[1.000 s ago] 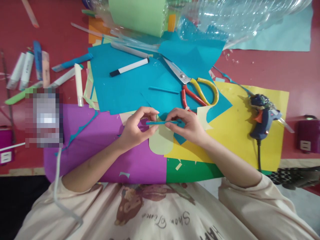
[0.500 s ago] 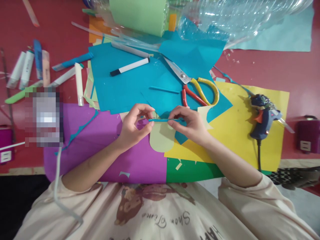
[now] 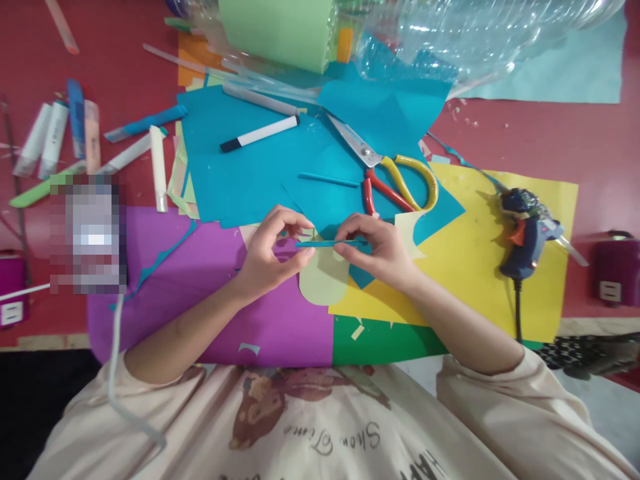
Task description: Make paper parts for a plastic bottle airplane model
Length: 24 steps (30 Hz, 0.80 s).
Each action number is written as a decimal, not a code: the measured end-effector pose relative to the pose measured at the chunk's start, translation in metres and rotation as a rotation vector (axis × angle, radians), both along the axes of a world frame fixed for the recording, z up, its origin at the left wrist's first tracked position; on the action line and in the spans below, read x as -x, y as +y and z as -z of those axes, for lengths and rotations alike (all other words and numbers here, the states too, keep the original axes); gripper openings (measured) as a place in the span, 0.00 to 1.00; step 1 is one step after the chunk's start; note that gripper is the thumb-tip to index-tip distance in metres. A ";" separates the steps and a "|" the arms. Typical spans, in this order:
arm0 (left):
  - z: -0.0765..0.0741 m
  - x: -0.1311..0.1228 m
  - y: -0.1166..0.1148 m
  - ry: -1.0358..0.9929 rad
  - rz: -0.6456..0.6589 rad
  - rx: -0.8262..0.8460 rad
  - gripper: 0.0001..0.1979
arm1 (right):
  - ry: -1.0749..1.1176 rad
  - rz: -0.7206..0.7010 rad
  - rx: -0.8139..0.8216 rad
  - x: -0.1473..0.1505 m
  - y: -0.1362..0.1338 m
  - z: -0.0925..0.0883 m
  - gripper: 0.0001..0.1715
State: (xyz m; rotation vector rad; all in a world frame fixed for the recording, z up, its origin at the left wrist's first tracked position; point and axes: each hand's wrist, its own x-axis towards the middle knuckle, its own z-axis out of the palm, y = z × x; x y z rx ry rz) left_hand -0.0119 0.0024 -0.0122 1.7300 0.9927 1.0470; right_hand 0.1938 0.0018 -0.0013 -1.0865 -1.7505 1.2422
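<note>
A narrow blue paper strip [image 3: 323,244] runs level between my two hands. My right hand [image 3: 377,247] pinches its right part between thumb and fingertips. My left hand [image 3: 270,250] is curled round the left end, its thumb against the strip's lower edge and the fingers bent just above. Under the strip lies a pale green paper piece [image 3: 324,280] with a rounded lower end. Beyond my hands, scissors [image 3: 370,157] with red and yellow handles rest on blue paper [image 3: 250,180], near another thin blue strip [image 3: 327,179].
A glue gun [image 3: 525,247] lies on yellow paper [image 3: 465,267] at the right. Purple paper [image 3: 200,320] is under my left arm. Several markers [image 3: 53,140] and a blurred-out device [image 3: 95,233] are at the left. Clear plastic bottles [image 3: 475,40] line the back.
The strip has tilted slightly, so more of its blue face shows, and sits a touch lower. My left thumb has shifted a little to the right along it.
</note>
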 end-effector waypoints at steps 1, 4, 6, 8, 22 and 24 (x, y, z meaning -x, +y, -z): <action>-0.001 0.000 0.000 0.032 0.012 -0.011 0.07 | -0.004 -0.003 -0.003 0.000 0.000 0.000 0.06; -0.003 -0.002 0.001 0.086 0.029 -0.022 0.03 | -0.012 -0.006 -0.009 0.000 -0.001 0.000 0.07; -0.004 -0.002 0.001 0.090 0.021 -0.018 0.02 | -0.019 -0.005 -0.011 0.000 -0.001 0.000 0.07; -0.003 -0.002 0.001 0.088 0.015 -0.013 0.02 | -0.026 -0.002 -0.013 0.000 0.000 0.001 0.07; -0.003 -0.003 0.001 0.091 0.107 0.013 0.04 | 0.012 -0.003 -0.047 0.003 -0.003 0.003 0.13; -0.003 -0.002 0.001 0.090 0.065 0.010 0.03 | 0.029 0.015 -0.030 0.003 -0.002 0.003 0.14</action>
